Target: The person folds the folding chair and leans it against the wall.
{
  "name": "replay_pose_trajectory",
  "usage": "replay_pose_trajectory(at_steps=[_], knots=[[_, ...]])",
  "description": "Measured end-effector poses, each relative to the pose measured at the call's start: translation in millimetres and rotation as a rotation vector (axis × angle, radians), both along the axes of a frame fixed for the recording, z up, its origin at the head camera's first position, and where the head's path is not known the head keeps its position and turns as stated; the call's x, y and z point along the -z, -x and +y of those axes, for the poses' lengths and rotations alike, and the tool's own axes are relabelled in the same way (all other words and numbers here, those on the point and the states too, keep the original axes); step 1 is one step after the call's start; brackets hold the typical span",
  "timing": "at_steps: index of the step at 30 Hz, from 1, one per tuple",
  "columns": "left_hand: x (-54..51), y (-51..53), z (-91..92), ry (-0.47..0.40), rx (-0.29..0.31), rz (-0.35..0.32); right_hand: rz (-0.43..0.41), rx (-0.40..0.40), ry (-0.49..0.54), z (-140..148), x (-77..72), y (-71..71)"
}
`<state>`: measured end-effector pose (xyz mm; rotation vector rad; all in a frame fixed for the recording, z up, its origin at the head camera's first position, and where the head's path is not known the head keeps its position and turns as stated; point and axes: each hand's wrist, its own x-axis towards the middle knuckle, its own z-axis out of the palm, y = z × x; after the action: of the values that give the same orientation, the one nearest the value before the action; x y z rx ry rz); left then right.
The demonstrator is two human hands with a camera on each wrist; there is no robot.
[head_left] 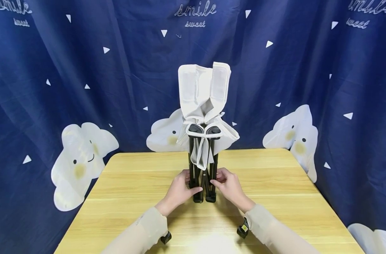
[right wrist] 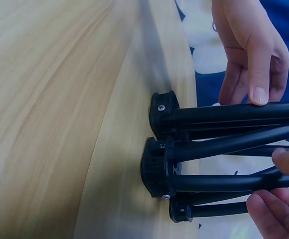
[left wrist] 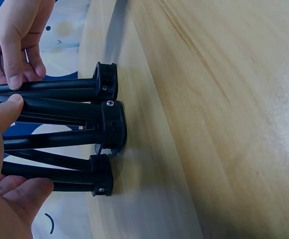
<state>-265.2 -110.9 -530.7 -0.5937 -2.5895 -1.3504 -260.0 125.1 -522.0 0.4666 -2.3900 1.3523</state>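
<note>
A folded camping chair (head_left: 188,84) stands upright on the wooden table, its white fabric bunched above black tubular legs (left wrist: 55,139). Low down on one side, my left hand (head_left: 177,192) grips the legs, the thumb lying across the front. On the opposite side my right hand (head_left: 233,188) holds the legs between thumb and fingers. Black plastic feet (right wrist: 157,169) rest on the tabletop, drawn close together. Some of the fingers are hidden behind the tubes in the head view.
The wooden table (head_left: 123,197) has rounded far corners. Close behind it hangs a dark blue curtain (head_left: 132,70) with white triangles and clouds. A small black device (head_left: 242,231) sits at the right wrist, and another black device (head_left: 166,237) at the left.
</note>
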Motion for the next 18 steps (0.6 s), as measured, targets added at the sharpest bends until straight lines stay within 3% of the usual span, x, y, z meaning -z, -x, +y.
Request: replay_pose_trajectory(at_steps=[9, 18], knots=[[-0.3, 1.6, -0.6, 0.010, 0.006, -0.001, -0.023, 0.015, 0.047, 2.3, 7.3, 7.5], [5.8, 4.1, -0.7, -0.098, 0.040, -0.018, -0.100, -0.012, 0.121, 3.9, 8.4, 8.2]])
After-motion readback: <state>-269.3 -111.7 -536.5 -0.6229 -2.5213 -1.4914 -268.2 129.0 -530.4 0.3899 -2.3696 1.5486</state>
